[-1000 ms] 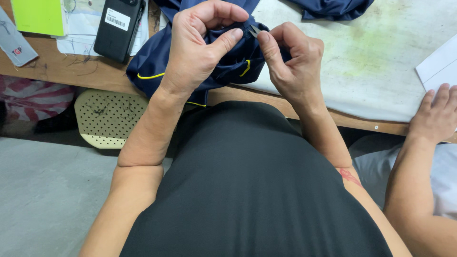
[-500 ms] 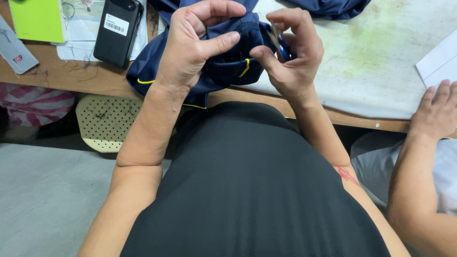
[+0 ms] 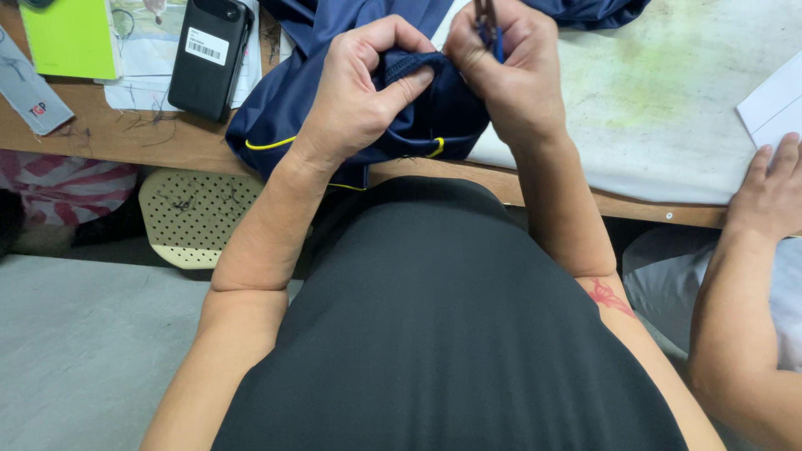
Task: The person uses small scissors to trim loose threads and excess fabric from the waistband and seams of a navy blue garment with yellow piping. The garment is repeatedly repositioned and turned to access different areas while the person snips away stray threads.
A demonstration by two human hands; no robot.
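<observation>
Both hands have risen since before; left hand (image 3: 359, 100) pinches the navy garment (image 3: 434, 117); right hand (image 3: 510, 75) grips it with a small snipper (image 3: 489, 25).

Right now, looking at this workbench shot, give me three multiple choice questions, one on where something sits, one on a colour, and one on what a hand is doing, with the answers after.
1. Where does the black phone lie?
A. On the table left of the navy garment
B. On the floor
C. Right of the white paper

2. What colour is the piping on the garment?
A. Red
B. Yellow
C. White

3. What is the left hand doing?
A. Resting flat on the table
B. Holding the phone
C. Pinching a fold of the garment

Answers: 1 A, the phone lies on the wood beside the fabric's left edge. 2 B, thin yellow lines run along the navy cloth. 3 C, its thumb and fingers are closed on a bunched edge, while the right hand holds a small blue-handled tool over it.
</observation>
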